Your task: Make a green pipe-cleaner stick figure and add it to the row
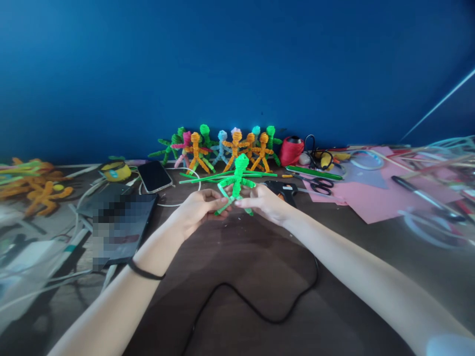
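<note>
A bright green pipe cleaner figure point(238, 180), with a coiled head, body and limbs, stands upright between my hands above the dark table point(230, 267). My left hand point(206, 206) pinches it low on its left side, near a leg. From the other side, the fingers of my right hand point(265, 202) are closed on its lower body. One arm of the figure looks thin and pale, while the other is thickly coiled. Loose green pipe cleaners point(218, 176) lie just behind it. A black glue gun point(284, 190) rests beyond my right hand.
Several coiled figures point(235, 148) line the blue wall. Left are a phone point(155, 176), a tablet point(128, 227), yellow tape point(116, 171) and orange figures point(46, 197). Right are scissors point(321, 186), red yarn point(291, 151), pink paper point(365, 198) and a marker point(423, 195). A black cord point(256, 305) crosses the front.
</note>
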